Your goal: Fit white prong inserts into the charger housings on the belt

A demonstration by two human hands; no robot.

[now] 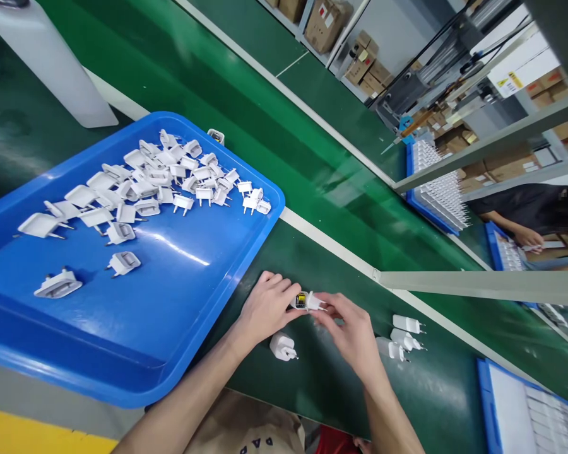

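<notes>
My left hand point(266, 307) and my right hand point(348, 331) meet over the green table and together pinch a small white charger plug point(307, 301) with a yellow part showing inside it. Both hands have fingers closed on it. Just below the hands a white plug piece point(283, 347) lies on the table. To the right of my right hand three white plugs point(404, 339) lie side by side. A large blue tray point(170, 296) at my left holds several white plug parts point(161, 183) heaped toward its far side.
A green conveyor belt point(312, 157) runs diagonally behind the table. Another person's arm point(515, 230) works at blue trays of white parts point(438, 189) at the far right. A blue tray corner point(525, 403) sits at lower right. Shelves with cardboard boxes point(364, 63) stand beyond.
</notes>
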